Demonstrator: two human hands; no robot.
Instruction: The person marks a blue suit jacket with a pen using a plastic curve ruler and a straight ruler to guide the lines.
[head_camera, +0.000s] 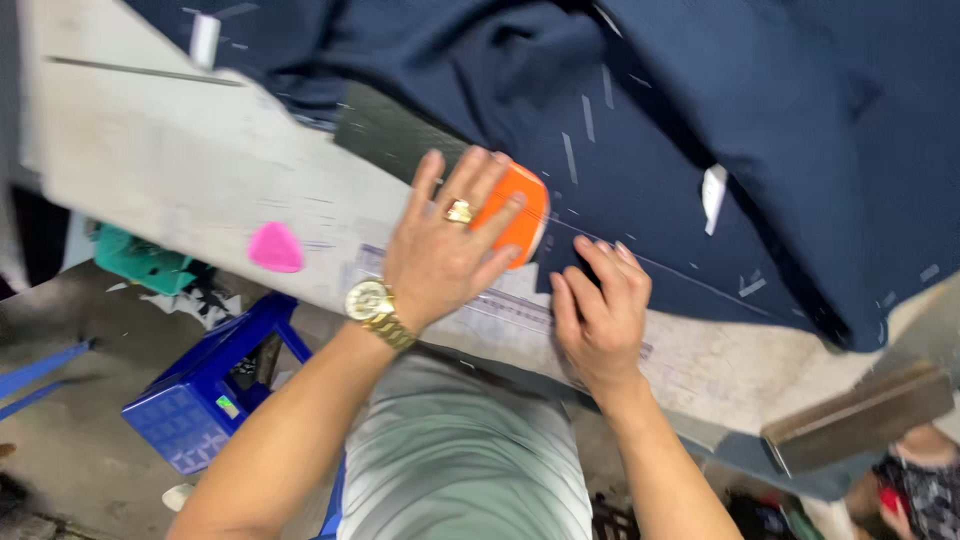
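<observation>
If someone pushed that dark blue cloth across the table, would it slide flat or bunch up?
The dark blue cloth looks floppy: it already lies in soft folds, so it would likely bunch. The right hand pressing its edge probably keeps it from creeping. It seems light, draping over the table.

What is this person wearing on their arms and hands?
Both forearms are bare, with no sleeves in view. The left hand has a gold ring on one finger and a gold watch with a metal link band at the wrist. The right hand wears nothing. No gloves on either.
</observation>
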